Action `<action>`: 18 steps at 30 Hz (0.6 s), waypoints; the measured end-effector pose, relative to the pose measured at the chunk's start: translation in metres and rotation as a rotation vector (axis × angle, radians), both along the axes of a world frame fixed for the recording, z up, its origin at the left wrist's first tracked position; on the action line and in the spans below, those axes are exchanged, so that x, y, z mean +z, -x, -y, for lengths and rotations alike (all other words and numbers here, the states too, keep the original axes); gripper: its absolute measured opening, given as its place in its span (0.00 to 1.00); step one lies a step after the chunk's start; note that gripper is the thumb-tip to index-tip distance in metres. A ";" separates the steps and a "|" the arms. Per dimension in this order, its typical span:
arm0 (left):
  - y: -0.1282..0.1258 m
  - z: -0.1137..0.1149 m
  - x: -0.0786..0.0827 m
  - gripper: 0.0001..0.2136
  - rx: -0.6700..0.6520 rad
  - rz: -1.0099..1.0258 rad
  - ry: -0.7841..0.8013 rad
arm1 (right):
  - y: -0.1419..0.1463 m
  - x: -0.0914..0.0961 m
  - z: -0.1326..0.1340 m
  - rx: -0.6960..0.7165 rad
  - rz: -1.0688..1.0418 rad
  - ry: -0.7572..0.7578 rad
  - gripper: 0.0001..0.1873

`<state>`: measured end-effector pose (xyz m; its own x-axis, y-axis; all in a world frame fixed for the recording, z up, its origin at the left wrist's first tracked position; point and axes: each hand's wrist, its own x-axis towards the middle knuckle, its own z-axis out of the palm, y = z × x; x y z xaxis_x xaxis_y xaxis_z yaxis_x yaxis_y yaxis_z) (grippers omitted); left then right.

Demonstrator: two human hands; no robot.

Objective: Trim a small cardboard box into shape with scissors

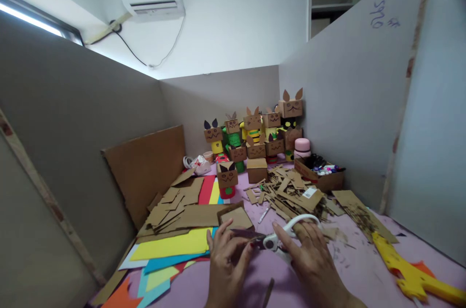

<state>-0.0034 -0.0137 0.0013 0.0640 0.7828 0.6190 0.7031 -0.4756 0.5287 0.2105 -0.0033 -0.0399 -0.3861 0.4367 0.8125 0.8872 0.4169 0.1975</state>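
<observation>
Clamping white-handled scissors (272, 242) in the right hand (313, 255), with the left hand (225, 263) grip pinching the blades.

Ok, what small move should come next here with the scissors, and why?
Probably closing the blades for a snip. The right hand grips the white-handled scissors and the left hand has its fingertips at the blade tips. Whether a scrap sits there is too small to tell.
</observation>
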 end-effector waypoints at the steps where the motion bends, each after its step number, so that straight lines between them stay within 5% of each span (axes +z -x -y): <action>1: 0.000 0.000 0.000 0.06 -0.019 0.032 0.009 | 0.000 0.000 -0.001 0.005 0.000 -0.002 0.32; 9: 0.000 -0.001 -0.004 0.05 -0.069 0.220 -0.060 | -0.001 0.003 0.000 0.055 -0.067 0.050 0.39; 14: 0.009 -0.004 -0.009 0.03 0.079 0.366 -0.212 | -0.005 0.003 -0.003 0.029 -0.333 0.191 0.45; 18: 0.009 -0.004 -0.005 0.03 0.029 0.076 -0.371 | -0.011 0.002 -0.011 -0.033 -0.588 0.339 0.43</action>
